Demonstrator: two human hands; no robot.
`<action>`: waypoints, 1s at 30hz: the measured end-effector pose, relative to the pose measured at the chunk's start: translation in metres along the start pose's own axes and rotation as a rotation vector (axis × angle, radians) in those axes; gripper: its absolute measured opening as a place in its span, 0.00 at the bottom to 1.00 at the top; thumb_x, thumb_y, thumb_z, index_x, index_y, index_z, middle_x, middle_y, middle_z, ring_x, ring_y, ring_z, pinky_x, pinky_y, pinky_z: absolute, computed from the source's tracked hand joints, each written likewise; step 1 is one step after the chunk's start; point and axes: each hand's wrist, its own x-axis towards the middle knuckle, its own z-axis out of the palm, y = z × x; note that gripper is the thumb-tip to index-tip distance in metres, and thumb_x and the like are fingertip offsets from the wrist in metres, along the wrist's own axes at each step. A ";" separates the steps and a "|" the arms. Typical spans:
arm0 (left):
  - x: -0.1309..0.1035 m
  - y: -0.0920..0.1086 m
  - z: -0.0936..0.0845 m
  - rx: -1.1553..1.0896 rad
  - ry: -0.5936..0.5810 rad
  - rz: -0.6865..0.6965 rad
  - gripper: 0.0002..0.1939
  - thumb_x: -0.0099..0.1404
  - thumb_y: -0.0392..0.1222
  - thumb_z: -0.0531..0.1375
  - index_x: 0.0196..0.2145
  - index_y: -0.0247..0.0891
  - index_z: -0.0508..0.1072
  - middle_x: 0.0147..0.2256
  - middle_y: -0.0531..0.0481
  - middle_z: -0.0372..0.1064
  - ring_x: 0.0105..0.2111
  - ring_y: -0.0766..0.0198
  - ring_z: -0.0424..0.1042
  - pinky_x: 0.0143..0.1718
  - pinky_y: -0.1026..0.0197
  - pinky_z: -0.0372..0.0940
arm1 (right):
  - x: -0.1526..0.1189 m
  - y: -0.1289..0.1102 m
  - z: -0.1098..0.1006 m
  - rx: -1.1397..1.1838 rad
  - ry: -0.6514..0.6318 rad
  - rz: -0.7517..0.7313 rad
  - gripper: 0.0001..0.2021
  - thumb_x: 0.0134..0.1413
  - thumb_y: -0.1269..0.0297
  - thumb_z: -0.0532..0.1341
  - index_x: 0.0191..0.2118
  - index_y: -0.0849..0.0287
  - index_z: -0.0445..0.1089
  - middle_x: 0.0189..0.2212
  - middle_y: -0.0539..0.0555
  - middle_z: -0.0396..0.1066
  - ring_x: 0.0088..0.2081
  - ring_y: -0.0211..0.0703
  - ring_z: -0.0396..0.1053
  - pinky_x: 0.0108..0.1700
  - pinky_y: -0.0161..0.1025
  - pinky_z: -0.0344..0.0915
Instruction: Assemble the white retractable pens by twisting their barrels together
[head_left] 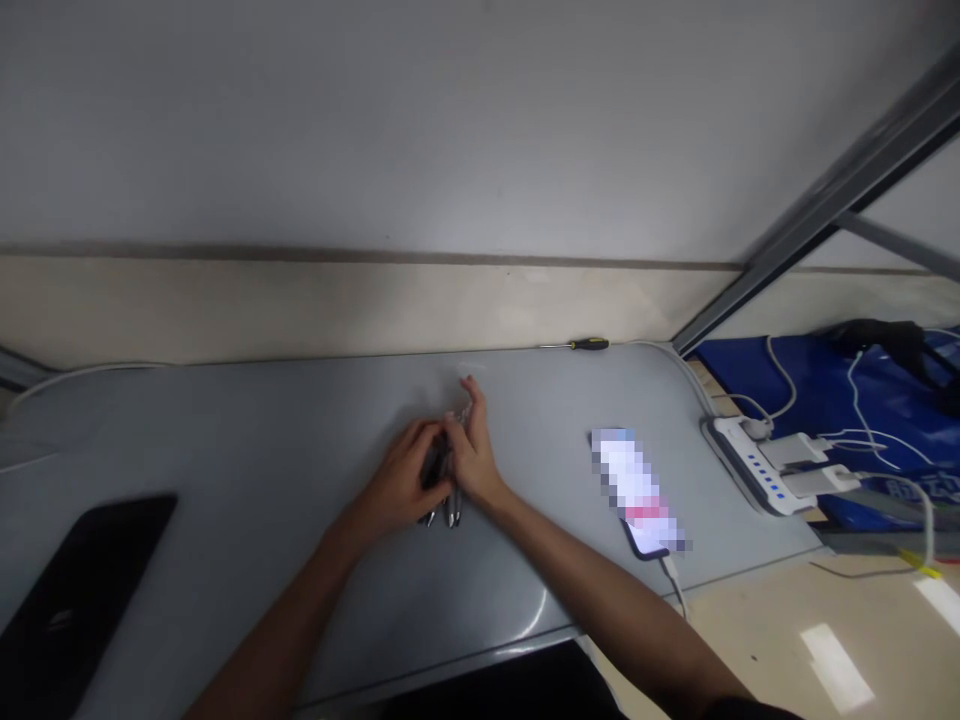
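Near the middle of the grey table (255, 450), my two hands meet around a small bunch of slim, pen-like things (454, 508) with shiny tips that point toward me. My left hand (405, 478) is curled round the dark part of the bunch from the left, thumb near its lower end. My right hand (474, 455) presses against the bunch from the right, with one finger raised forward. Something clear shows between the fingertips, too small to make out. The palms hide much of the bunch.
A lit phone (637, 490) with a cable lies to the right. Behind it are a screwdriver (589, 344) and a white power strip (761, 470) with plugs. A black flat object (86, 590) lies at the left. A wall runs along the table's back edge.
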 end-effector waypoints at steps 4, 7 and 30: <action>0.001 0.001 0.001 -0.007 -0.009 -0.044 0.31 0.56 0.37 0.64 0.56 0.41 0.60 0.52 0.44 0.63 0.53 0.52 0.65 0.55 0.48 0.64 | 0.000 -0.003 -0.001 0.108 -0.004 0.056 0.32 0.65 0.48 0.49 0.67 0.60 0.45 0.69 0.60 0.43 0.70 0.45 0.40 0.70 0.49 0.36; 0.002 -0.001 -0.002 -0.034 -0.016 -0.045 0.29 0.58 0.37 0.63 0.55 0.42 0.60 0.52 0.45 0.64 0.52 0.54 0.66 0.54 0.50 0.64 | 0.002 -0.002 -0.003 0.143 -0.004 0.069 0.33 0.64 0.45 0.49 0.67 0.60 0.46 0.69 0.59 0.44 0.70 0.44 0.40 0.70 0.47 0.35; -0.001 -0.003 0.005 0.145 0.096 -0.021 0.16 0.65 0.41 0.57 0.51 0.40 0.67 0.55 0.41 0.57 0.56 0.51 0.60 0.60 0.46 0.60 | 0.013 -0.002 -0.045 -0.454 -0.127 -0.033 0.14 0.56 0.64 0.60 0.49 0.58 0.69 0.58 0.61 0.64 0.62 0.50 0.58 0.64 0.53 0.51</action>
